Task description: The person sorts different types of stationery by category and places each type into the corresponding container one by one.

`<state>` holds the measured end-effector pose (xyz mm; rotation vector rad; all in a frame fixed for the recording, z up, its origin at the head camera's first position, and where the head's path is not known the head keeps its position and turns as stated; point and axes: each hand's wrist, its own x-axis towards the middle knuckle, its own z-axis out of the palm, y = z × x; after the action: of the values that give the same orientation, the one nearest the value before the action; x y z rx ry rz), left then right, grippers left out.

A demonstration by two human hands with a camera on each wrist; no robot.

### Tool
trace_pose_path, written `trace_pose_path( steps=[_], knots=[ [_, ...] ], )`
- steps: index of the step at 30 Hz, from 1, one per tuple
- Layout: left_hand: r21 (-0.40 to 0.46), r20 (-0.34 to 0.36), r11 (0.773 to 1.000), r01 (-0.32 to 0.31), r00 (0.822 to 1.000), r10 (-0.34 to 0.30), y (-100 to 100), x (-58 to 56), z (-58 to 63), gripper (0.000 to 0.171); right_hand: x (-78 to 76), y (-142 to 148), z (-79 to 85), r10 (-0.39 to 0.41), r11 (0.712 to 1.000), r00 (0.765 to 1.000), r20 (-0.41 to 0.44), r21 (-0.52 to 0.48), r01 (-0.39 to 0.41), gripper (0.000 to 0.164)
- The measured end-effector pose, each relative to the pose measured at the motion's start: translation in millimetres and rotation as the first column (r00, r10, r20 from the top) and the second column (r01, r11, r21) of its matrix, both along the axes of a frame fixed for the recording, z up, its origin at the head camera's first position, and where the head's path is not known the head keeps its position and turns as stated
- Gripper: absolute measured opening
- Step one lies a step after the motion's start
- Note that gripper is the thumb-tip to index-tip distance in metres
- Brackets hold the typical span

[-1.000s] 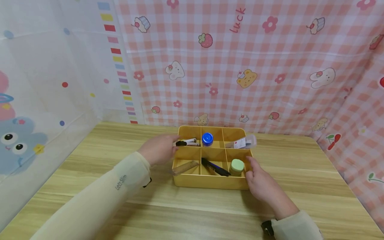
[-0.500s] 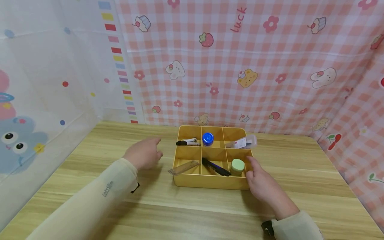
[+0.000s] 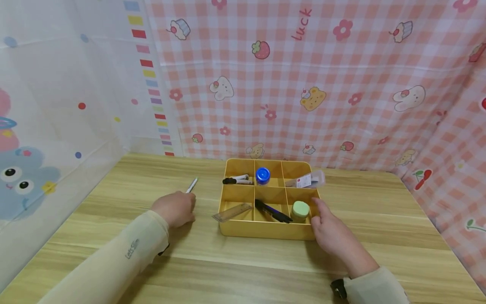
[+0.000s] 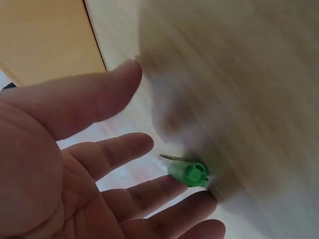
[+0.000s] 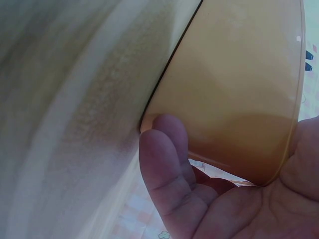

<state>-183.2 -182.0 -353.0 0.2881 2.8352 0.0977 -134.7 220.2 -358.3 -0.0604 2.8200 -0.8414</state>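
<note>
A yellow desk organizer (image 3: 267, 230) with several compartments sits on the table. My right hand (image 3: 330, 230) grips its right side; in the right wrist view curled fingers (image 5: 164, 172) wrap round a corner of the box. To the left of the organizer, my left hand (image 3: 174, 209) is low over the table, beside a white pen (image 3: 192, 185) partly hidden behind it. In the left wrist view its fingers (image 4: 134, 199) are spread and loosely bent, and a pen with a green end (image 4: 194, 174) lies just beyond them. Whether the fingertips touch it, I cannot tell.
Inside the organizer are black-capped markers (image 3: 237, 180), a blue-capped bottle (image 3: 263, 175), a clear packet (image 3: 309, 180), a ruler (image 3: 232, 212), dark pens (image 3: 273, 211) and a pale green lidded container (image 3: 300, 210). A checked curtain (image 3: 243, 109) hangs behind the table (image 3: 243, 270).
My left hand has moved from the organizer's left side leftward and down to the table by the white pen, which has come into view. My right hand has stayed on the box.
</note>
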Motion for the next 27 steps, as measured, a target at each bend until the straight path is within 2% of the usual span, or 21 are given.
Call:
trace_pose_path(
  steps=[7, 20, 27],
  knots=[
    [-0.005, -0.022, 0.999, -0.044, 0.999, 0.044, -4.0, -1.7, -4.4, 0.022, 0.4, -0.1, 0.1, -0.002, 1.000, 1.000, 0.004, -0.007, 0.002, 0.063],
    [0.041, -0.063, 0.998, -0.039, 0.997, 0.042, -6.2, -5.7, -10.2, 0.008, 1.0, 0.1, -0.2, 0.014, 1.000, 0.999, -0.029, 0.027, -0.014, 0.063],
    [0.091, -0.073, 0.995, -0.036, 0.996, 0.043, -7.8, -8.0, -11.3, 0.014, 1.7, -0.4, 0.1, 0.011, 1.000, 0.999, -0.030, 0.025, -0.011, 0.063]
  ],
)
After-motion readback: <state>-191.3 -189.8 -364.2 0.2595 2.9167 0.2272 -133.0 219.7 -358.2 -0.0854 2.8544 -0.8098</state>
